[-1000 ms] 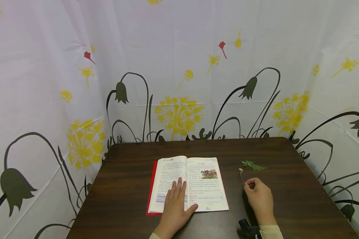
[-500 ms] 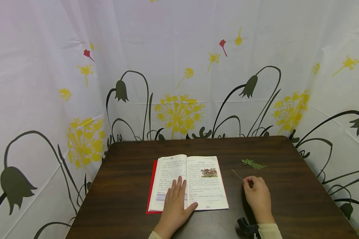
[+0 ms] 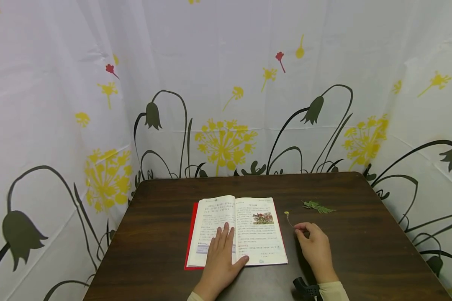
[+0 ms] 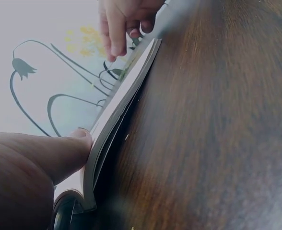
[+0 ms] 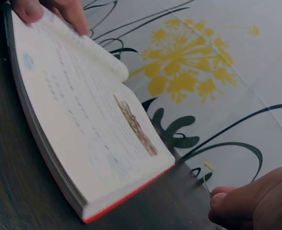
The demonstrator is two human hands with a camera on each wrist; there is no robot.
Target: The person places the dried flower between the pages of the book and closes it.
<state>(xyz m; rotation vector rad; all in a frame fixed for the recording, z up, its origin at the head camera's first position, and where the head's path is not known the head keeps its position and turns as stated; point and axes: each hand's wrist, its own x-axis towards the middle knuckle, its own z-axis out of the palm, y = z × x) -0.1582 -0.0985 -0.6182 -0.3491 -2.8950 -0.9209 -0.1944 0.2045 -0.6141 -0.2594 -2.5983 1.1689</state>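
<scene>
An open book (image 3: 258,246) with a red cover lies on the dark wooden table. My left hand (image 3: 221,261) rests flat across its lower middle, fingers spread, the thumb (image 4: 76,148) on the page near the bottom edge. To the right of the book, my right hand (image 3: 316,251) pinches the thin stem of a small yellow flower (image 3: 286,213) between thumb and fingertips. In the right wrist view the flower head (image 5: 208,166) stands up beyond the fingertips, near the book's corner. A green fern-like leaf (image 3: 318,207) lies on the table behind the right hand.
The brown table (image 3: 154,234) runs back to a white curtain (image 3: 218,62) printed with yellow and dark green flowers. A black device (image 3: 306,289) is strapped at the right wrist. The book's right page carries a printed colour picture (image 3: 263,218).
My right hand has moved left toward the book with the flower, whose stem swung left and stands more upright now. The left hand, book and leaf have stayed in place.
</scene>
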